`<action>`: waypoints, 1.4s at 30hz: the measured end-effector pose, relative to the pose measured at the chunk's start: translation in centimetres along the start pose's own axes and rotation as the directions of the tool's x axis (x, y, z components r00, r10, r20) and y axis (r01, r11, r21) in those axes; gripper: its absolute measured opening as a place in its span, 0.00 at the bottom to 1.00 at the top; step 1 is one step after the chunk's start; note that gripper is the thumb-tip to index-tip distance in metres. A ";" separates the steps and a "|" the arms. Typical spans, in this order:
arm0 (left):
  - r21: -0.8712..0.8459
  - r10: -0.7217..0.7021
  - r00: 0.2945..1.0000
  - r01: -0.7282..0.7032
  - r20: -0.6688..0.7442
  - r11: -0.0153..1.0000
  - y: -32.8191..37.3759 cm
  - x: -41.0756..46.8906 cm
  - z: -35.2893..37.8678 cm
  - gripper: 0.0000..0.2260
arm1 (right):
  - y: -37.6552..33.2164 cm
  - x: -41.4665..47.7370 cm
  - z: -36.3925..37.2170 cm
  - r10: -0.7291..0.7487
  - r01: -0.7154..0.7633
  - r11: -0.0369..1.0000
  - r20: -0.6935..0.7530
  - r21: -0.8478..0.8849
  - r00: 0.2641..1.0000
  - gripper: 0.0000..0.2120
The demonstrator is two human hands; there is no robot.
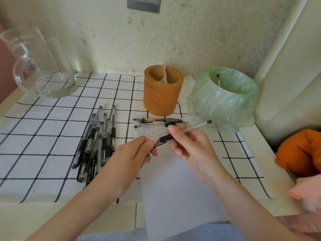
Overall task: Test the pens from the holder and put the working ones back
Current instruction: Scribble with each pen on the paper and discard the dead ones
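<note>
My right hand [189, 143] grips a clear gel pen [194, 126] by its black rubber grip, barrel pointing up and right. My left hand [137, 152] pinches a black pen cap [160, 144] at the pen's tip end. Both hands hover over a white sheet of paper [175, 185] with rows of small scribbles [152, 133] at its top. A pile of several capped black pens [97, 141] lies to the left on the checked cloth. Two pens [156, 122] lie just beyond the paper. The orange-brown pen holder [162, 91] stands behind them.
A small bin lined with a green plastic bag [224, 98] stands right of the holder, one pen [218, 80] inside it. A glass pitcher [38, 65] stands at the back left. An orange cushion [300, 152] sits at the right edge. The wall is close behind.
</note>
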State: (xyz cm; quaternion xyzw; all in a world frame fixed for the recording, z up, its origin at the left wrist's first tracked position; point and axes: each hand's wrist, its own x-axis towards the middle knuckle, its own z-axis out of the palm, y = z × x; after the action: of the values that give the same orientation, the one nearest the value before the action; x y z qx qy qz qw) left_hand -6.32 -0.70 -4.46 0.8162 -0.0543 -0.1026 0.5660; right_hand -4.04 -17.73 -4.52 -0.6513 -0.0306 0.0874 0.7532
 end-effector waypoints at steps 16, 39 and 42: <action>0.078 0.000 0.997 0.005 -0.072 0.997 0.9 -0.5 0.8 0.17 | 0.0 1.1 2.1 -0.054 0.045 0.994 0.082 0.101 0.995 0.12; 0.904 0.273 0.927 0.129 -0.256 0.409 -3.9 1.5 -2.5 0.13 | 1.4 4.5 -2.8 -0.337 0.044 0.386 -0.096 -0.921 0.937 0.03; 0.907 0.280 0.925 0.131 -0.257 0.399 -3.8 1.4 -2.8 0.14 | 1.6 4.1 -2.2 -0.198 0.075 0.447 -0.017 -0.892 0.980 0.01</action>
State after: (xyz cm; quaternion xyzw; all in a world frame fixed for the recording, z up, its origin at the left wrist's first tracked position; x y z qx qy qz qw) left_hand -4.38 2.86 -7.24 0.9911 -0.0312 0.1255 0.0305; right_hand 0.21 -19.01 -6.68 -0.9468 -0.0790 -0.0407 0.3093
